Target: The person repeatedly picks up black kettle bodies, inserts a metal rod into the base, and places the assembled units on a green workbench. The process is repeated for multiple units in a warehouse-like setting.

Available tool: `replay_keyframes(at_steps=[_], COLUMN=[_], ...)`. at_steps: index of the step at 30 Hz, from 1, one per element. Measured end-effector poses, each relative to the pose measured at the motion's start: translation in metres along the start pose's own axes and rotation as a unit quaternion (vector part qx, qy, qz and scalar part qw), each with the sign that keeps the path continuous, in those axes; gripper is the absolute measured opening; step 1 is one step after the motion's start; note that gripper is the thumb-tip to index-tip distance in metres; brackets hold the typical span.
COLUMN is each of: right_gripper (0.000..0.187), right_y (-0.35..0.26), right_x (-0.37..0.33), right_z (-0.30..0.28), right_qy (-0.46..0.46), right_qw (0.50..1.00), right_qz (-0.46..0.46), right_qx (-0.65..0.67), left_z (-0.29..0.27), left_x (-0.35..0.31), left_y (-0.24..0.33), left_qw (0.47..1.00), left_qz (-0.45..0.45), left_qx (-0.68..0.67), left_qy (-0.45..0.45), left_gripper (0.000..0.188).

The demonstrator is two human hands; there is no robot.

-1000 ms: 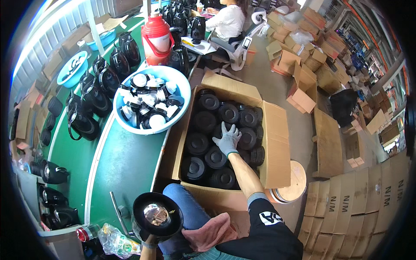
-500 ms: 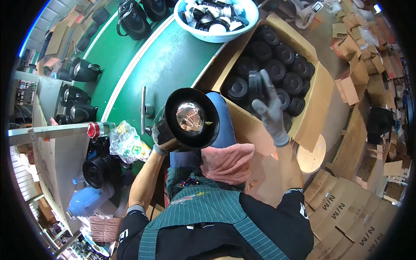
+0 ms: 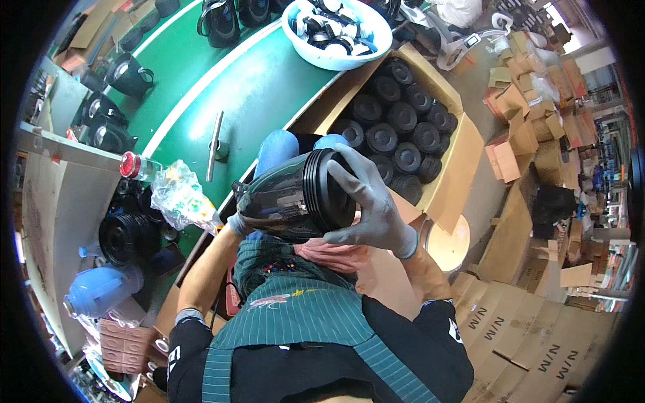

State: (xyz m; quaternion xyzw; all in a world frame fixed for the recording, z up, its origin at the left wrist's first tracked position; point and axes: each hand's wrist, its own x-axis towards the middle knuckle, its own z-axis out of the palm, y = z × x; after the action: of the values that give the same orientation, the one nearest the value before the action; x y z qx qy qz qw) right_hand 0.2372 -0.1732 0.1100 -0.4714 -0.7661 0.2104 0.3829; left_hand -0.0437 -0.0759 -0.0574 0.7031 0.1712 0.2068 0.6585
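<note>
A glossy black jug body (image 3: 279, 201) lies tilted across my lap, its wide end turned to the right. My left hand (image 3: 242, 225), in a grey glove, is closed round its narrower left part; some of its fingers are hidden. Against the wide end sits a black ribbed round cap (image 3: 314, 188). Over that cap my right hand (image 3: 379, 211), also gloved, spreads its fingers and thumb to grip it by the rim. Whether the cap is threaded on cannot be seen. To the right, an open carton (image 3: 463, 171) contains several similar black caps (image 3: 406, 156).
A pale blue basin (image 3: 339, 64) of black and white parts stands on the green bench (image 3: 252, 87). Black jugs (image 3: 129, 75) line its far left. Near the left are a metal T-shaped bar (image 3: 215, 144), a plastic bag (image 3: 180, 195) and a red-capped jar (image 3: 138, 166). Flattened cartons (image 3: 517, 322) lie at right.
My right hand has come left from the carton, bringing a black cap to the jug body. The jug has turned from facing up, its mirrored inside showing, to facing right.
</note>
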Motion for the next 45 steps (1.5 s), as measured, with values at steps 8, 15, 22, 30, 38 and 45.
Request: replay_keyframes(at_steps=[8, 15, 22, 30, 38, 45], right_gripper=[0.112, 0.12, 0.128, 0.074, 0.103, 0.124], right_y=[0.003, 0.006, -0.002, 0.035, 0.035, 0.023], right_x=[-0.015, -0.017, -0.012, -0.032, -0.042, -0.018], right_z=[0.001, 0.003, -0.003, 0.014, -0.023, 0.017], right_qy=[-0.023, 0.005, 0.045, 0.072, -0.077, 0.039], right_qw=[0.999, 1.0, 0.978, 0.938, 0.842, 0.99], right_qz=[-0.022, -0.007, 0.149, 0.264, 0.46, -0.136], right_qx=[-0.019, 0.022, 0.139, 0.211, 0.27, 0.004], left_z=[-0.011, -0.013, -0.016, -0.018, -0.037, -0.037], left_x=[-0.019, 0.001, -0.001, -0.005, -0.006, -0.04], left_y=[0.006, 0.025, 0.034, 0.097, 0.068, -0.028], left_qw=[0.917, 0.941, 0.981, 0.833, 0.924, 0.952], left_qz=[-0.095, -0.056, -0.057, 0.197, 0.106, 0.052], left_qx=[-0.375, -0.323, -0.161, 0.439, 0.238, 0.09], left_qy=[-0.1, -0.079, 0.097, 0.273, 0.281, 0.289], left_gripper=[0.058, 0.049, 0.041, 0.036, 0.043, 0.046])
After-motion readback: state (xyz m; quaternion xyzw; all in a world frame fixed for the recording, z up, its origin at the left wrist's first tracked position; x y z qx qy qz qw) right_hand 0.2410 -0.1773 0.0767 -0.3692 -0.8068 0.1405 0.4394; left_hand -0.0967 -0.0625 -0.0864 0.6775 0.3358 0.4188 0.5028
